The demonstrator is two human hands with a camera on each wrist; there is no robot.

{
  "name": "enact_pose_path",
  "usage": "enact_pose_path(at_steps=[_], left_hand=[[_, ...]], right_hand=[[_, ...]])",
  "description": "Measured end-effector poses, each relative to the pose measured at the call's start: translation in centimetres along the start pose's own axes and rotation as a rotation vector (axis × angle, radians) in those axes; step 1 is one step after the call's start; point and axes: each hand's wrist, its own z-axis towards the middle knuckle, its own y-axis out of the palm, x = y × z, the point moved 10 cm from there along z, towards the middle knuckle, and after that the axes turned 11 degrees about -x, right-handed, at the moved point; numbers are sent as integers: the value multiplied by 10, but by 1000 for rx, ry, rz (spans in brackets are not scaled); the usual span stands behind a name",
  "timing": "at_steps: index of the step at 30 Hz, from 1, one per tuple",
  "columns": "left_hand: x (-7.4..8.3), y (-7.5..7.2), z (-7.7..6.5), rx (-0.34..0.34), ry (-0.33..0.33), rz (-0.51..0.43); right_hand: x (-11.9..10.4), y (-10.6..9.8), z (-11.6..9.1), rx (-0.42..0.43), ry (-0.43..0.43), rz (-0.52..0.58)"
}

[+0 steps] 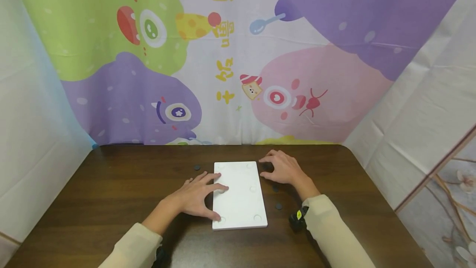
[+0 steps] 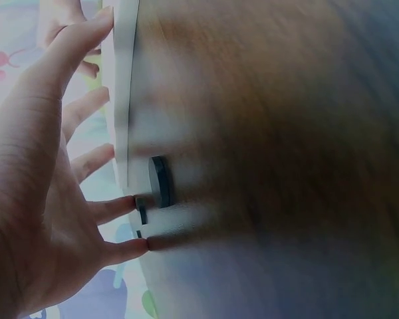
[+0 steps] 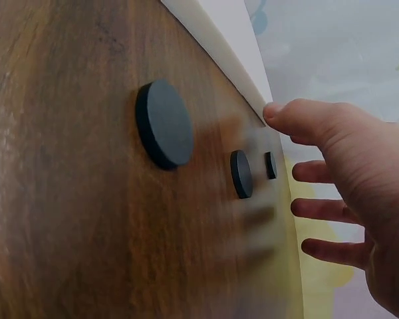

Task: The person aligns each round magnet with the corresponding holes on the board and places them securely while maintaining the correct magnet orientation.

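A white rectangular board (image 1: 238, 199) with several shallow round recesses lies on the table in the head view. My left hand (image 1: 193, 195) is at its left edge with spread fingers; the thumb and two fingers rest on the board. Off its upper right corner my right hand (image 1: 283, 169) hovers over the table, fingers loosely bent, with nothing visible in its grasp. Dark round discs lie right of the board: a near disc (image 3: 165, 124), a middle disc (image 3: 241, 174) and a far disc (image 3: 271, 165). On the left side another dark disc (image 2: 161, 183) lies near my left fingers.
The brown wooden table (image 1: 122, 193) has rounded far corners. Behind it hangs a curtain (image 1: 227, 127) with cartoon figures, and pale fabric walls (image 1: 401, 119) flank both sides. A dark wrist camera (image 1: 297, 220) sits at my right sleeve.
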Motion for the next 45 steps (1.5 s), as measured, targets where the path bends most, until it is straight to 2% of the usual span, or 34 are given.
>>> enact_pose_path(at_steps=[7,23,36,45], left_hand=[[6,-2,3,1,9,14],[2,2,3,-5,-1,5],[0,2,1,-4,-3,-4],[0,1,0,-8,-5,-16]], right_hand=[[2,0,-3,5,11,-5],[-2,7,2,-45,43,-26],[-8,8,7,-79,37,-47],[-8,5,9,-73,24,-59]])
